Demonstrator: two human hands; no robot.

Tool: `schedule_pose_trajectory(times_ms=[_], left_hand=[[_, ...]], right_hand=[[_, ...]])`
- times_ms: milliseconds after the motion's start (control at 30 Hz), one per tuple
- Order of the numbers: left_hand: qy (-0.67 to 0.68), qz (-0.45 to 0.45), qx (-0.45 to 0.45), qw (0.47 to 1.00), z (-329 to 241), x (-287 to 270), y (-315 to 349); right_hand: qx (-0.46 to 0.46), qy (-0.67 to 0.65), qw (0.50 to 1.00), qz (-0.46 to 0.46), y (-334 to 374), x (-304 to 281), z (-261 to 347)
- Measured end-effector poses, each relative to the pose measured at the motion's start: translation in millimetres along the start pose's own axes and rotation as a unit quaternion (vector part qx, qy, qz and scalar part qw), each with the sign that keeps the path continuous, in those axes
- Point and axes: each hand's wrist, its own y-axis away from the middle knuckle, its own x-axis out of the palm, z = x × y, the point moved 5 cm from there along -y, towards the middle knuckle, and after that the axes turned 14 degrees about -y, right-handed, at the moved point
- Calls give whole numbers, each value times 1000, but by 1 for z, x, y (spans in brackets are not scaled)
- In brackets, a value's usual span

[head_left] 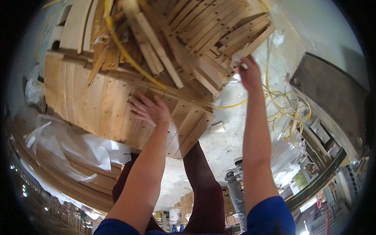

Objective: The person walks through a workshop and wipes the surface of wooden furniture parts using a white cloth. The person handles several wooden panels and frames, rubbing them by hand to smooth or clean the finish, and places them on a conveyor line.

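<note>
The empty left hand (pixel 150 110) spreads over a tan slatted wooden panel (pixel 106 105); the right hand (pixel 249 71) (grip unclear) is beside brown wooden slats (pixel 212 27).

This looks like a woodworking shop or a furniture factory. A broad panel of pale wooden boards (pixel 103 105) lies beside a heap of slatted wooden pieces (pixel 211 27) and loose strips (pixel 154 43). A yellow hose (pixel 108 18) trails over the wood and tangles on the scuffed, pale floor (pixel 229 141). Clear plastic wrapping (pixel 70 145) covers more boards, and cardboard boxes (pixel 187 200) stand farther off.
</note>
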Motion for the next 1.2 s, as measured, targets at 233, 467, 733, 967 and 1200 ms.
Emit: schedule_pose_trajectory(times_ms=[233, 467, 733, 967, 1200], left_hand=[[48, 23, 10, 999, 7, -11, -5], [271, 65, 64, 958, 27, -36, -2], [365, 197, -54, 908, 275, 7, 51], [413, 549, -311, 657, 296, 27, 117], [532, 586, -357, 497, 193, 45, 195]], right_hand=[[-53, 272, 960, 31, -49, 57, -4], [-227, 579, 781, 62, -47, 94, 45], [-166, 459, 856, -171, 193, 40, -57], [282, 30, 944, -170, 315, -46, -207], [108, 84, 964, -227, 308, -19, -230]])
